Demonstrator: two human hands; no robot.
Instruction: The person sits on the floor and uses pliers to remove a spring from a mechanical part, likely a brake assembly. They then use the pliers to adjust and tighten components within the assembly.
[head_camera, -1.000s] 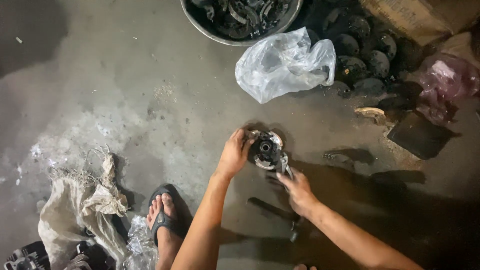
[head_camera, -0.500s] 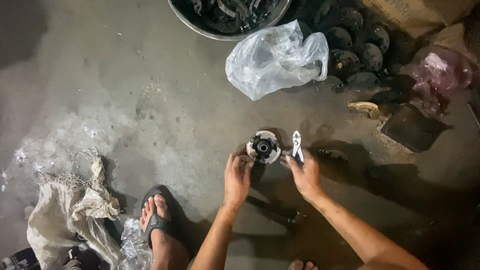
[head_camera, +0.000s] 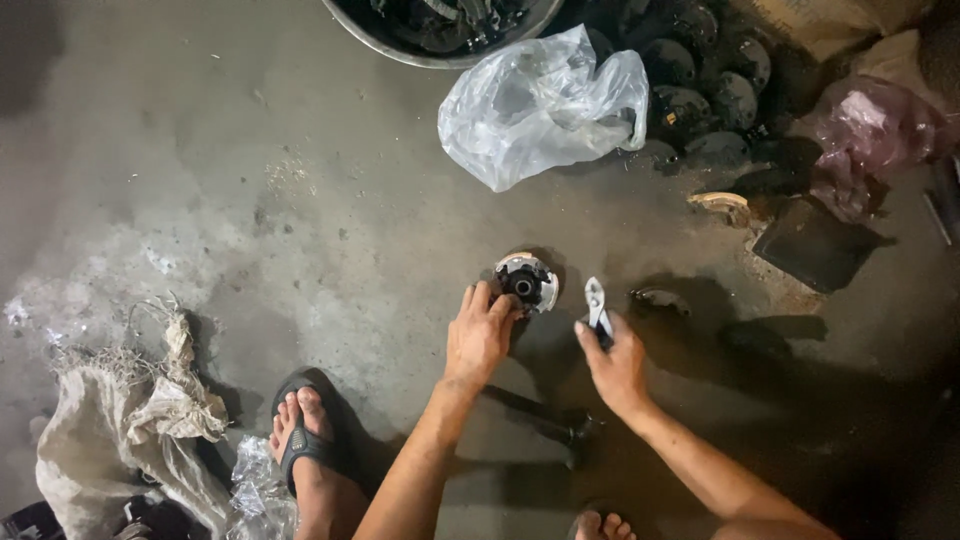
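A small round metal part (head_camera: 527, 281), silver rim with a dark centre, stands on the concrete floor. My left hand (head_camera: 480, 336) rests against its near left side, fingertips touching it. To its right, my right hand (head_camera: 616, 366) grips a pair of pliers (head_camera: 597, 305) by the handles, the silver jaws pointing away from me and standing apart from the round part. A dark rod-like tool (head_camera: 540, 417) lies on the floor between my forearms.
A crumpled clear plastic bag (head_camera: 543, 105) lies beyond the part, below a metal basin (head_camera: 430, 45) of dark parts. Dark round discs (head_camera: 705, 95) pile at top right beside a pink bag (head_camera: 870, 130). My sandalled foot (head_camera: 305, 435) and a torn sack (head_camera: 120, 430) are at lower left.
My left hand has slid from on top of the round part to its near side. The pliers have come off the part and now sit to its right. The view shifted slightly.
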